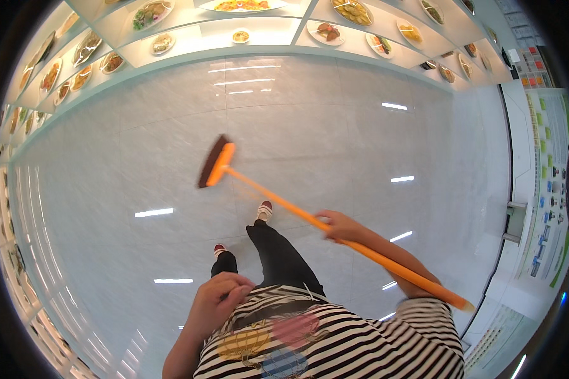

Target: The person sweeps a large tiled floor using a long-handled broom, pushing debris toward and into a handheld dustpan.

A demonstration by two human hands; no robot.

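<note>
An orange broom (278, 201) with a dark bristle head (212, 160) reaches out over the glossy grey tiled floor (335, 126). My right hand (336, 225) grips the long orange handle near its middle, and the handle's end runs back along my forearm to the lower right. My left hand (218, 300) rests against my striped shirt at the waist, its fingers curled, holding nothing that I can see. My two feet in red and white shoes stand just behind the broom head.
Lit display shelves (189, 38) with several plates of food curve along the far and left sides. A wall with coloured posters (547, 189) stands to the right.
</note>
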